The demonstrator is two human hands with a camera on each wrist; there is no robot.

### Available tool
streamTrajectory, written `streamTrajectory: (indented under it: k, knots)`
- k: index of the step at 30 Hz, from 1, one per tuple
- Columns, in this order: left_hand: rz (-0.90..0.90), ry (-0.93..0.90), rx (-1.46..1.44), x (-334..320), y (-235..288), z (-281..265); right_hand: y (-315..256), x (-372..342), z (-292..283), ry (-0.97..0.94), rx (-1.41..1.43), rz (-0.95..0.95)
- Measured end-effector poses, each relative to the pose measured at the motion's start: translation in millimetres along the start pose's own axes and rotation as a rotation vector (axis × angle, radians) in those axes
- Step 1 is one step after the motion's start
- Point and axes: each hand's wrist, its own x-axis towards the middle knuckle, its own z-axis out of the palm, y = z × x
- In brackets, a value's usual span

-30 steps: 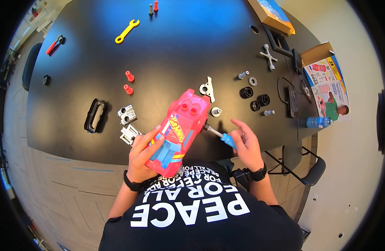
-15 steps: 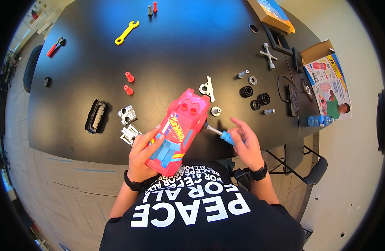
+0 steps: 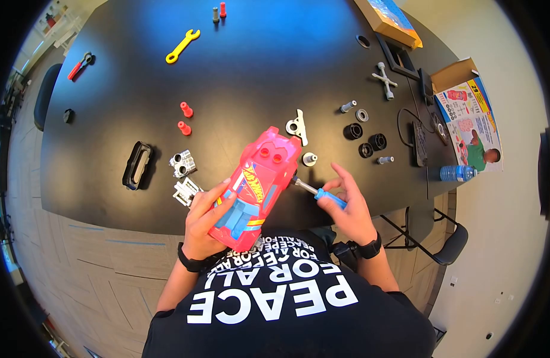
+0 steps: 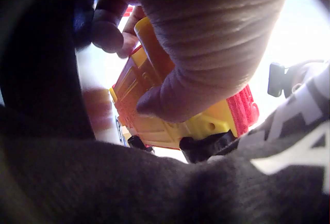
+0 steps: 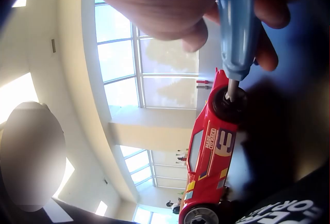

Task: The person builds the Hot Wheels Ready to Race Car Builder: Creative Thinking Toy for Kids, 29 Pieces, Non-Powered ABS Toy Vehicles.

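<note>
My left hand (image 3: 204,219) grips a red toy race car (image 3: 251,194) by its side and holds it tilted above the table's near edge. In the left wrist view, the thumb lies on the car's yellow underside (image 4: 149,126). My right hand (image 3: 354,210) holds a screwdriver by its blue handle (image 3: 331,198), thumb on one side and index finger stretched out. Its metal shaft meets the hub of a black wheel (image 5: 227,108) on the car's side in the right wrist view. Another wheel (image 5: 201,214) with a grey hub shows at the car's other end.
Grey plastic engine-like parts (image 3: 182,163) lie left of the car, beside a black oval part (image 3: 137,166). A white bracket (image 3: 296,127), black wheel rings (image 3: 378,141) and red pegs (image 3: 184,127) are spread around. A yellow wrench (image 3: 183,46) lies farther back; a water bottle (image 3: 458,173) is at right.
My right hand has turned around the screwdriver handle and more of the handle shows. The screwdriver's tip stays at the wheel. The car and my left hand have hardly moved.
</note>
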Motion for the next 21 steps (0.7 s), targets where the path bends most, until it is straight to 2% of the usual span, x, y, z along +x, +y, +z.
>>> streamTrajectory:
  k: [4, 6, 7, 9, 10, 12, 19, 21]
  knots:
    - [0.009, 0.003, 0.003, 0.7, 0.2, 1.0, 13.2, 4.9, -6.0, -0.040, -0.121, -0.066]
    - [0.009, 0.004, 0.006, 0.1, -0.4, 0.9, 0.5, 6.0, -9.6, -0.142, 0.043, 0.235]
    - [0.007, 0.005, 0.008, 0.3, 0.1, 0.2, -4.5, 4.6, -7.7, -0.144, 0.043, 0.234]
    - [0.000, -0.006, 0.000, 1.1, 1.5, -0.5, -11.3, 0.6, -1.8, -0.052, -0.201, -0.033]
    - [0.000, -0.007, 0.000, 0.8, 1.5, -0.2, -6.8, 2.6, -2.7, -0.051, -0.200, -0.033]
    - [-0.004, 0.006, 0.007, 0.1, 1.3, 1.1, 5.7, 8.3, -5.6, -0.170, -0.203, -0.146]
    - [-0.024, 0.027, 0.000, 0.0, 1.2, -1.5, 1.5, 6.0, -6.9, -0.205, -0.212, -0.053]
    - [-0.155, 0.106, -0.220, -4.4, -3.2, -0.8, 16.4, 6.7, -4.1, -0.119, 0.016, -0.049]
